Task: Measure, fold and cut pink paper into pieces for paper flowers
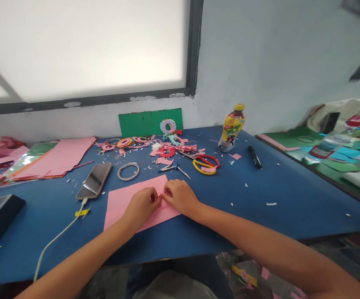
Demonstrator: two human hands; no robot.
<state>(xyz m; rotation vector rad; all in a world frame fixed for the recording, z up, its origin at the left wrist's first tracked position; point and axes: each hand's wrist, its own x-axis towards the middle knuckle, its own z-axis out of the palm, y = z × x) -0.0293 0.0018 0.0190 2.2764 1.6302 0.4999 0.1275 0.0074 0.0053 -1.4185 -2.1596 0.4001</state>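
Note:
A pink paper sheet (120,202) lies flat on the blue table, with both hands over it. My left hand (141,207) is closed, thumb and fingers pinched together near the sheet's middle. Facing it, my right hand (182,197) is closed in a pinch too, the fingertips of both almost meeting. Between them shows a small pink paper piece (161,196), partly covered by the fingers; its exact shape is hidden. Beyond the hands lie a roll of clear tape (128,171), a drawing compass (175,167) and scissors (205,165) with red and yellow handles.
A phone (94,181) on a white cable (58,232) lies to the left, near pink paper sheets (69,155). Paper cutouts and scraps (166,151) cover the back, before a green board (145,121). A yellow-labelled bottle (232,128) and black marker (254,157) are at right.

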